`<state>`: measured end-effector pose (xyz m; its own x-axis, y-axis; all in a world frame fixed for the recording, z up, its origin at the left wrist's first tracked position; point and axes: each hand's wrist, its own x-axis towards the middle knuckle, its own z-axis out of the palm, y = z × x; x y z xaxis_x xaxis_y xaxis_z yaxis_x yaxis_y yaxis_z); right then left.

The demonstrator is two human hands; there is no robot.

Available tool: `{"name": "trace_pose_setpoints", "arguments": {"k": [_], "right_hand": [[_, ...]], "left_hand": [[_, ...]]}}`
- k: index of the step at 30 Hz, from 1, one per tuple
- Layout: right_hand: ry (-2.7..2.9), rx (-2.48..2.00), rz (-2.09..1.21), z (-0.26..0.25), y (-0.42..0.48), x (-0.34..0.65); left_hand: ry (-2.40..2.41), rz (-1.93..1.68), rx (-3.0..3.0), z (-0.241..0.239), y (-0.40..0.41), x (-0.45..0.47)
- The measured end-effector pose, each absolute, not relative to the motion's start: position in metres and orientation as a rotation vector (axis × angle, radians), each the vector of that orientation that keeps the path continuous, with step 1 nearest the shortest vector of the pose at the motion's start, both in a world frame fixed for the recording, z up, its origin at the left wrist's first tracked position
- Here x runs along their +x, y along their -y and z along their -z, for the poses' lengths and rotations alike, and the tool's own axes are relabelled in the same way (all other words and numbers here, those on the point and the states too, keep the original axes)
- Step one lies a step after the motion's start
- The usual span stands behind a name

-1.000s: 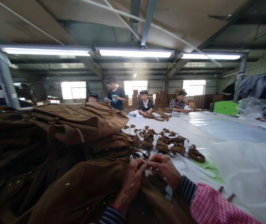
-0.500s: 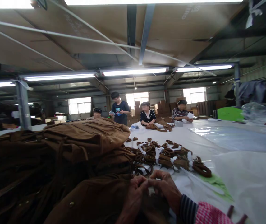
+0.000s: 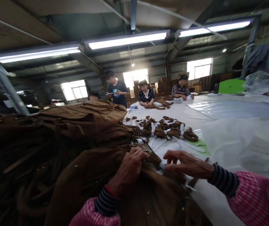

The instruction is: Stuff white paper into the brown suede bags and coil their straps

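A brown suede bag (image 3: 85, 179) lies in front of me on the table. My left hand (image 3: 129, 169) is curled over its top edge, gripping the brown fabric. My right hand (image 3: 187, 164) lies lower to the right, fingers stretched toward a small white piece (image 3: 162, 168) at the bag's opening, touching it. Both sleeves are pink check with striped cuffs.
A tall heap of brown bags (image 3: 54, 131) fills the left side. Several bundled brown straps (image 3: 167, 129) lie on the white table cover (image 3: 231, 138), with a green sheet (image 3: 199, 143) beside them. Other people (image 3: 146, 94) work at the far end. Cardboard boxes stand behind.
My hands were pinched together over the bag's edge; now they have parted, the left gripping the fabric and the right stretched out flat. The camera view has shifted and tilted.
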<state>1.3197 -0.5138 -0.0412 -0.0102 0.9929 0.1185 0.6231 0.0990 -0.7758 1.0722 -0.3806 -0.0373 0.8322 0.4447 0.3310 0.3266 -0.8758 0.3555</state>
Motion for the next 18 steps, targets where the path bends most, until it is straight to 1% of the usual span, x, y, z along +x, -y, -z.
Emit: {"name": "trace_pose_setpoints", "arguments": {"k": [3, 6, 9, 12, 15, 18], "right_hand": [[1.763, -1.727, -0.722, 0.046, 0.527, 1.317], [1.820, -1.820, -0.659, 0.058, 0.519, 1.312], [1.877, -1.857, -0.597, 0.068, 0.506, 1.309], [1.808, -1.857, -0.577, 0.065, 0.497, 1.314], [1.643, -1.721, -0.684, 0.049, 0.489, 1.328], [1.527, -1.549, -0.805, 0.029, 0.476, 1.340]], "left_hand": [[-0.626, -0.495, 2.909, 0.028, 0.395, 1.066], [-0.605, -0.268, 3.121, 0.023, 0.404, 1.067], [-0.489, -0.025, 3.233, 0.026, 0.409, 1.074], [-0.349, 0.118, 3.273, 0.026, 0.407, 1.080], [-0.385, 0.105, 3.273, 0.007, 0.400, 1.083], [-0.420, -0.113, 3.184, -0.023, 0.392, 1.088]]}}
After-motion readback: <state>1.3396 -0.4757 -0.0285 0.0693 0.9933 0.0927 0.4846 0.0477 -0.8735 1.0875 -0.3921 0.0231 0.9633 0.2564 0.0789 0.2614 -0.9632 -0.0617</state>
